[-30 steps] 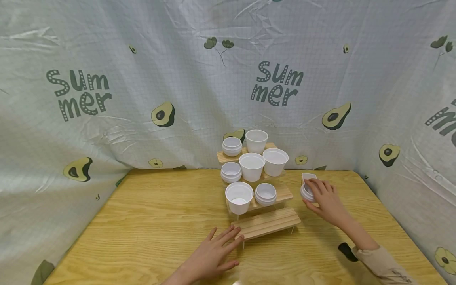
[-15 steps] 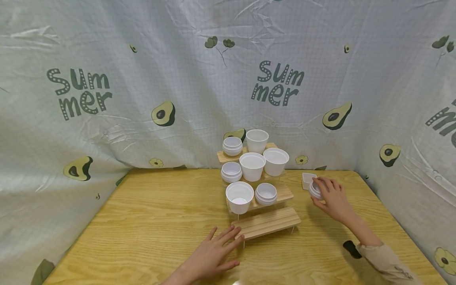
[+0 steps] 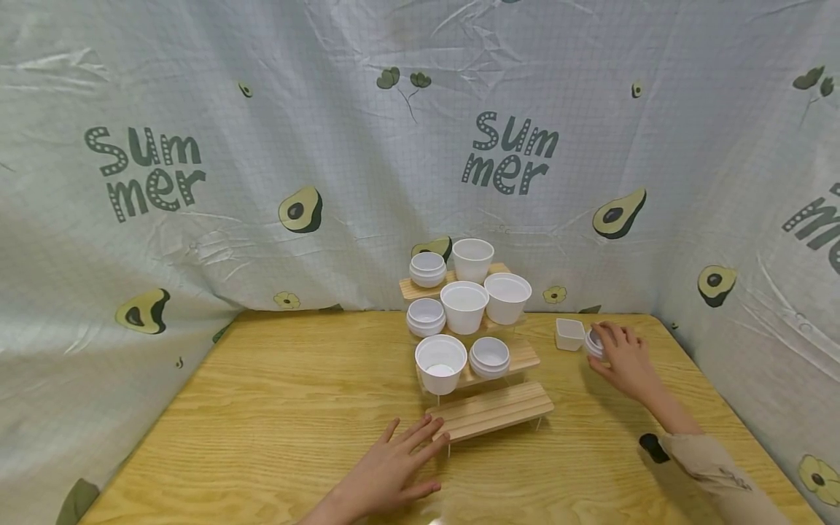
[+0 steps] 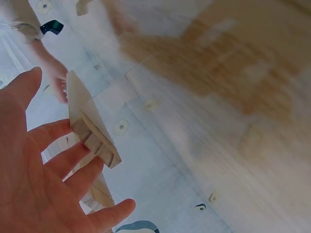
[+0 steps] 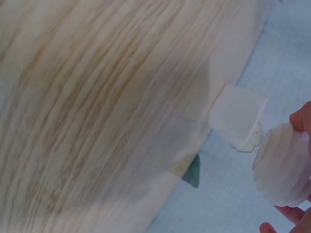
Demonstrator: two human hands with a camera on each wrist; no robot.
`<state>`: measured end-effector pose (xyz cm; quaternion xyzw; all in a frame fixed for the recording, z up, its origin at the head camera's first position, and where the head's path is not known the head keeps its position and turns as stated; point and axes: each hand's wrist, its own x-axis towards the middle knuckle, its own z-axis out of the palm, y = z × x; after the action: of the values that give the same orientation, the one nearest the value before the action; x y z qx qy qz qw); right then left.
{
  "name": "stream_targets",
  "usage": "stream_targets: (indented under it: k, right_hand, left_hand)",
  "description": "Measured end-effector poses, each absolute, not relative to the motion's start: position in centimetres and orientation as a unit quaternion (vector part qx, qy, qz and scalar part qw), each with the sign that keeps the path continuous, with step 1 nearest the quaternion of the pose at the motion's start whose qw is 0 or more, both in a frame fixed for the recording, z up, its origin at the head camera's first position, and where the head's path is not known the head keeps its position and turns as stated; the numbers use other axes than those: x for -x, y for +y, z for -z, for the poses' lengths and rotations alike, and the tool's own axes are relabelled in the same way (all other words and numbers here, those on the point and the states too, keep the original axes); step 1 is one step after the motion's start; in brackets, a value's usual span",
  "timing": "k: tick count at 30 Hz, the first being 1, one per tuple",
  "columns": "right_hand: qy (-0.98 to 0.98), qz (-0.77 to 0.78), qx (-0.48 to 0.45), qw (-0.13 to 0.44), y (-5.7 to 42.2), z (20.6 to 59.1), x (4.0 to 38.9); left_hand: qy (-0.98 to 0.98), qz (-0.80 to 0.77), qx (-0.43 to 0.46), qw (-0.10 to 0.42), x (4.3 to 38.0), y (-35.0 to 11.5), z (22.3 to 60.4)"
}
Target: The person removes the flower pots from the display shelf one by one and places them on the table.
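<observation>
At the right of the table my right hand grips a small round white pot by its rim. The right wrist view shows the ribbed side of that pot between thumb and fingers. Left of it stands a small square white pot. My left hand has its fingers spread, and the fingertips touch the left end of the lowest wooden step. In the left wrist view, the fingers lie straight against the end of that board.
A stepped wooden stand holds several white pots on its upper steps, among them a tall one and a low round one. The wooden table ends at a printed curtain behind and at the sides.
My right hand has moved to the right with the round pot, away from in front of the square pot, which now shows fully. The left hand has stayed in place.
</observation>
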<state>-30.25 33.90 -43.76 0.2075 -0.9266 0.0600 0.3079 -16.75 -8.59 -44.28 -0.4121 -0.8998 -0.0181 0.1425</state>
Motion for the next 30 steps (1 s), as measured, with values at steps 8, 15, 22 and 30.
stream_targets:
  k: [8,15,22,30]
  right_hand:
    - [-0.935,-0.047,-0.180,0.303,35.3,44.2,31.2]
    - [-0.944,-0.054,-0.155,0.286,36.5,44.4,32.1]
    - [-0.944,-0.049,-0.152,0.287,37.3,44.8,33.2]
    - [-0.959,-0.035,-0.131,0.250,37.2,45.1,33.8]
  left_hand:
    - [-0.902,0.019,0.412,0.128,16.8,-8.6,44.2]
    - [-0.903,0.016,0.411,0.126,16.7,-8.6,44.1]
    - [-0.902,0.010,0.411,0.130,16.7,-8.5,44.1]
    - [-0.902,0.008,0.411,0.135,16.7,-8.5,44.1]
